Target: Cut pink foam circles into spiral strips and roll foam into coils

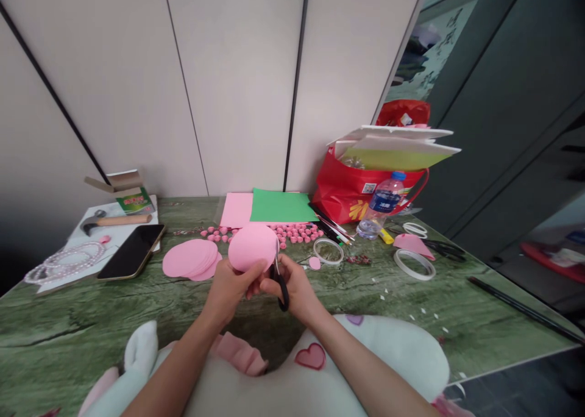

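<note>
My left hand (234,283) pinches a round pink paper disc (251,246) by its lower edge and holds it up above the table. In my right hand (292,283) is a pair of scissors with black handles (281,290), its blades pointing up along the right edge of the disc. Whether the blades bite into the paper is hard to see. Beside my left hand lies a fanned stack of pink paper circles (189,258). Pink beads (297,231) are spread behind the disc. A small pink circle (314,263) and a roll of tape (329,252) lie right of my hands.
Left are a black phone (132,252), a hammer (116,220), bead strings (68,261) and a small box (135,201). Green paper (281,206) lies at the back. A red bag (340,188) and water bottle (381,206) stand right, near another tape roll (414,264). A plush cushion (388,350) lies in front.
</note>
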{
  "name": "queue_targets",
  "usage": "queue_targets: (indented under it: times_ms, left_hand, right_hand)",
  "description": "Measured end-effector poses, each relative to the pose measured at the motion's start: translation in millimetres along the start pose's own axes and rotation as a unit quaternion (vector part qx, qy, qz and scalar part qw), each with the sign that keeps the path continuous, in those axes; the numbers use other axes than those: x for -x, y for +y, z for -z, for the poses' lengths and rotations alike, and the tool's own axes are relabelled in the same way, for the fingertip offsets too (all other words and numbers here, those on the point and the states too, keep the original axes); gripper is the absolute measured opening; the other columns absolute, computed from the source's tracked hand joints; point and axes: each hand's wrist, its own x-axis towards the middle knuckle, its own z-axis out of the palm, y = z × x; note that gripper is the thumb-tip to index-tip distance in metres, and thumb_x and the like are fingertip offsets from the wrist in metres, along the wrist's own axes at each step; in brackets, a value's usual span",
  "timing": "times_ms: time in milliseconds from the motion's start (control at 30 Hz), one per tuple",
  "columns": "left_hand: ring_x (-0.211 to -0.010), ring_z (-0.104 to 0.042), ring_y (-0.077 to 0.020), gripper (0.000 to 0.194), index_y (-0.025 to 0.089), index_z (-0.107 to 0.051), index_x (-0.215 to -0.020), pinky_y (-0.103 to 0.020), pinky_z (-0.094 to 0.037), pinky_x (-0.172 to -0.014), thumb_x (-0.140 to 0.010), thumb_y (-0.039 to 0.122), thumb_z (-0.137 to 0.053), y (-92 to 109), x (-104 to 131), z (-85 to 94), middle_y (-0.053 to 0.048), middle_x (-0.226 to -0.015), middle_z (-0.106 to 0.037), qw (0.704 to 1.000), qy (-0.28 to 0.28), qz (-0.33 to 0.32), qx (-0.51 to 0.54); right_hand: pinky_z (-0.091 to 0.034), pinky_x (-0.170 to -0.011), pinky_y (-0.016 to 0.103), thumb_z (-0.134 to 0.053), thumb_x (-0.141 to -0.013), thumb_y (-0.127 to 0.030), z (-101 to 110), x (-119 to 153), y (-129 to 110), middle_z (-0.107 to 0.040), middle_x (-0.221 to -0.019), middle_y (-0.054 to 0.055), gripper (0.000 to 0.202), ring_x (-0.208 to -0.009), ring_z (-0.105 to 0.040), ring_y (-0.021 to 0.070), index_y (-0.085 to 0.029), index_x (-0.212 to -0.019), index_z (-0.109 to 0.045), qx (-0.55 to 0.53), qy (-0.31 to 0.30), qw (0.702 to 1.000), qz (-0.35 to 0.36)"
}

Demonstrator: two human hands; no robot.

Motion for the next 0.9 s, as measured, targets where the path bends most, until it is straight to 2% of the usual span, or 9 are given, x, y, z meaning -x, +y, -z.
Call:
queue_targets:
  times_ms: [200, 433, 767, 900]
  left_hand:
    - [-0.031, -0.039, -0.0067, 0.026, 0.011, -0.055, -0.048, -0.018, -0.028, -0.031, -0.061, 0.031, -0.063, 2.8, 0.8, -0.3, 0.003, -0.034, -0.048, 1.000, -0.006, 0.001, 0.015]
    - [-0.030, -0.038, -0.0064, 0.025, 0.012, -0.054, -0.046, -0.018, -0.027, -0.031, -0.060, 0.031, -0.063, 4.9, 0.9, -0.5, 0.003, -0.033, -0.047, 0.999, -0.006, 0.006, 0.036]
    - [-0.032, -0.037, -0.0055, 0.029, 0.012, -0.052, -0.046, -0.018, -0.026, -0.033, -0.063, 0.033, -0.061, -1.8, -2.1, 2.2, 0.003, -0.036, -0.046, 0.999, -0.002, -0.019, 0.049]
    - [-0.032, -0.037, -0.0056, 0.029, 0.012, -0.052, -0.046, -0.019, -0.025, -0.033, -0.064, 0.033, -0.060, -3.9, -2.3, 2.1, 0.003, -0.037, -0.046, 0.998, -0.001, -0.025, 0.050]
  right_hand:
    - [-0.036, -0.048, 0.022, -0.074, -0.049, -0.039, -0.7, 0.7, -2.2, -0.048, -0.057, -0.005, 0.042, -0.047, -0.042, 0.0084, -0.019, -0.074, -0.046, 0.015, 0.023, 0.999, -0.018]
    - [-0.040, -0.052, 0.025, -0.073, -0.048, -0.043, -4.2, 0.2, -6.4, -0.050, -0.056, -0.005, 0.044, -0.048, -0.047, 0.0107, -0.020, -0.072, -0.044, -0.016, 0.006, 1.000, -0.018]
    - [-0.028, -0.043, 0.019, -0.072, -0.052, -0.039, -0.2, 0.8, -0.9, -0.048, -0.052, -0.006, 0.039, -0.043, -0.038, 0.0061, -0.018, -0.072, -0.045, 0.008, 0.036, 0.999, -0.033]
    - [-0.029, -0.042, 0.019, -0.072, -0.052, -0.038, -1.0, 1.2, -2.0, -0.047, -0.048, -0.007, 0.038, -0.041, -0.038, 0.0062, -0.018, -0.071, -0.046, 0.011, 0.039, 0.999, -0.037]
